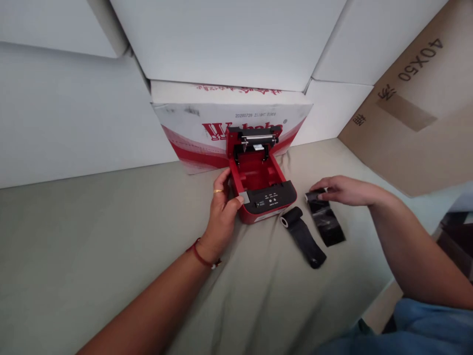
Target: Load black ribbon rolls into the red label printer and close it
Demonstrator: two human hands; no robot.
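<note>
A red and black label printer (pixel 264 214) stands on the cloth with its lid (pixel 254 133) raised and its red inner bay exposed. My left hand (pixel 222 212) grips its left front side, thumb on the grey corner piece (pixel 244 197) and fingers along the outer wall. To the right of the printer, my right hand (pixel 340 190) has its fingers closed on a roll of black ribbon (pixel 325 222), whose loose length trails toward me over the cloth. Between that roll and the printer lies a second black ribbon roll (pixel 305 241), partly unwound, with its pale core end showing.
Behind the printer is a white and red carton (pixel 192 125), with large white boxes (pixel 229 39) stacked above and beside it. A brown carton (pixel 391 143) with printed characters stands at the right. Pale green cloth (pixel 111 246) with some creases covers the surface.
</note>
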